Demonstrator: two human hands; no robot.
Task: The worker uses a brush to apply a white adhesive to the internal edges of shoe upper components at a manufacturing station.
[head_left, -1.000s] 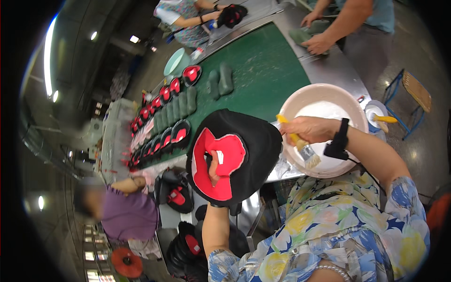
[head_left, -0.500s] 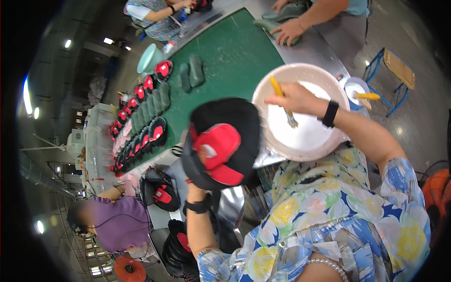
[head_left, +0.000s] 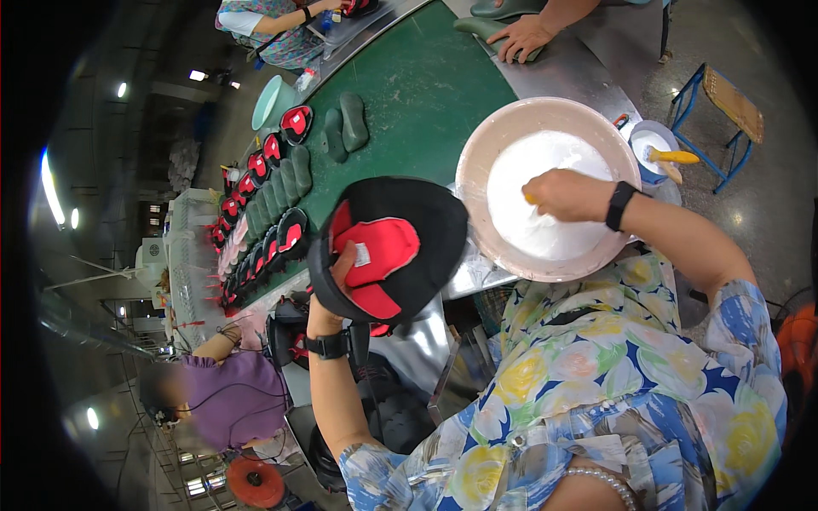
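Note:
My left hand [head_left: 343,266] holds up a black shoe upper [head_left: 433,234] with a red lining and a small white label inside, the fingers reaching into its opening. My right hand [head_left: 571,196] is closed round a brush [head_left: 532,198]; only a bit of its yellow handle shows, and its bristles are hidden under the hand. The hand is over a wide pale pink basin [head_left: 503,132] holding white liquid [head_left: 545,243]. Left of the basin's rim, the upper hangs in the air over the table's near edge.
Rows of black-and-red uppers [head_left: 294,230] and green shoe lasts [head_left: 296,170] line the green table [head_left: 409,102]. A small pail [head_left: 652,140] with a yellow-handled brush [head_left: 673,157] stands right of the basin. Beyond are a stool [head_left: 728,102], a co-worker's hand [head_left: 521,38] and a person in purple [head_left: 234,400].
My right hand has lowered the brush into the basin, hiding its bristles. My left hand has shifted slightly left and turned the upper, showing more of its red lining.

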